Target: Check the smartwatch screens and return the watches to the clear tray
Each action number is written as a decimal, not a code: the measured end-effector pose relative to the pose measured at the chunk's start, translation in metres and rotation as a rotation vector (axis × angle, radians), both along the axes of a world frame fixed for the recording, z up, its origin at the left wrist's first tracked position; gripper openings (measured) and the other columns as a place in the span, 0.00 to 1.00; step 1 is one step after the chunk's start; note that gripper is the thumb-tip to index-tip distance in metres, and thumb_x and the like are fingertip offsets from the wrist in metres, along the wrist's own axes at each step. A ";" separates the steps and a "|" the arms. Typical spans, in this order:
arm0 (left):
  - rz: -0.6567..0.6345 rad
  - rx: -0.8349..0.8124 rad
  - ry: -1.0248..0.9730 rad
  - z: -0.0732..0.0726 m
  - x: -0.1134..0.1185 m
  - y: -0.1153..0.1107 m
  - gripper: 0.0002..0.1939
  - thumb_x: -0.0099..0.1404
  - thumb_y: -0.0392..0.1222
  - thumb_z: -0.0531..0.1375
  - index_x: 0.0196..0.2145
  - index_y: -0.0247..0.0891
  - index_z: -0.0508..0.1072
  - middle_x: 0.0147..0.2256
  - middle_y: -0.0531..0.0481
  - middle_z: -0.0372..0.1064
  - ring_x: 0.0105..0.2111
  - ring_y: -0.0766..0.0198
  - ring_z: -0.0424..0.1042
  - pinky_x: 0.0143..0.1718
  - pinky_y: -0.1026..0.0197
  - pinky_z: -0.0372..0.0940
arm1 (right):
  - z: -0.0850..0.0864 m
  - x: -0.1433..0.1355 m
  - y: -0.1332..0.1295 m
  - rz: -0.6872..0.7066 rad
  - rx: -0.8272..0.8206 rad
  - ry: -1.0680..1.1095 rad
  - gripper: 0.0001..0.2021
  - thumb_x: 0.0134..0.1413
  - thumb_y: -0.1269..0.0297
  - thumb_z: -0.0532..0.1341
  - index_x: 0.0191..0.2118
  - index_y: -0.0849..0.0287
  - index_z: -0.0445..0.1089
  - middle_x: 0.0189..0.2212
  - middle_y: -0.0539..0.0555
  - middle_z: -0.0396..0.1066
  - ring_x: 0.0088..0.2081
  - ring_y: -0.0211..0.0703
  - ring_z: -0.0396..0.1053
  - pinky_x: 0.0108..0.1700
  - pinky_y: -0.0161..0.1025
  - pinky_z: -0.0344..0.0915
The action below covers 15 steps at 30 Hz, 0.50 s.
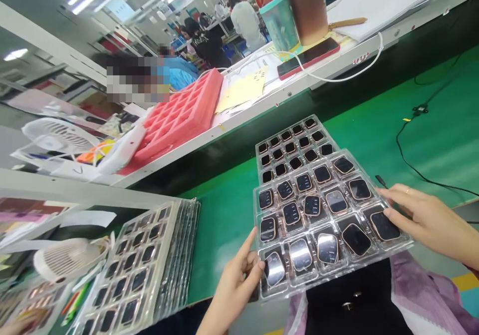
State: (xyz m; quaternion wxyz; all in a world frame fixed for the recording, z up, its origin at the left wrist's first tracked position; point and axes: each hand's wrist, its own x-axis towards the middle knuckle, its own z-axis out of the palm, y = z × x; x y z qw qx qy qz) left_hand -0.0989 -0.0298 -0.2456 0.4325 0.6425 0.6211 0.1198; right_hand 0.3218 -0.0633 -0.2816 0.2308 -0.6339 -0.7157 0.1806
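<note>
The clear tray (316, 277) of watches (356, 239) overlaps the near part of the far tray (258, 165), and its near edge juts past the green counter (217, 215). The left hand (239, 277) has its fingers closed on the left edge, thumb beside the near-left watch; the right hand (421, 215) grips the right edge, fingers reaching onto the near-right watch. What the fingers do underneath is hidden. The tray looks like thin moulded plastic: light in itself, slick, probably prone to bow under so full a load. Several watches lie askew in their pockets and could slide if it tips; the glossy faces look easy to scratch. The side rims, held level, seem the best grip.
</note>
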 end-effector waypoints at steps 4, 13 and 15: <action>0.126 0.100 -0.075 0.013 -0.001 0.037 0.50 0.66 0.60 0.59 0.74 0.31 0.46 0.22 0.60 0.55 0.21 0.68 0.55 0.24 0.65 0.53 | 0.022 0.007 0.055 0.014 0.143 0.037 0.19 0.68 0.55 0.54 0.55 0.57 0.74 0.36 0.54 0.73 0.29 0.43 0.69 0.33 0.39 0.65; 0.106 0.210 -0.144 -0.045 0.000 0.211 0.54 0.58 0.53 0.65 0.72 0.18 0.50 0.17 0.59 0.63 0.16 0.70 0.56 0.20 0.66 0.52 | -0.010 -0.014 0.238 0.000 0.041 -0.139 0.12 0.64 0.62 0.58 0.42 0.61 0.77 0.39 0.58 0.76 0.42 0.49 0.73 0.42 0.39 0.62; 0.096 0.200 -0.143 -0.060 -0.002 0.222 0.54 0.60 0.57 0.65 0.72 0.18 0.50 0.16 0.59 0.62 0.16 0.69 0.57 0.20 0.66 0.52 | -0.024 -0.015 0.245 -0.025 0.005 -0.147 0.14 0.65 0.61 0.57 0.45 0.61 0.77 0.39 0.58 0.76 0.41 0.48 0.73 0.40 0.39 0.61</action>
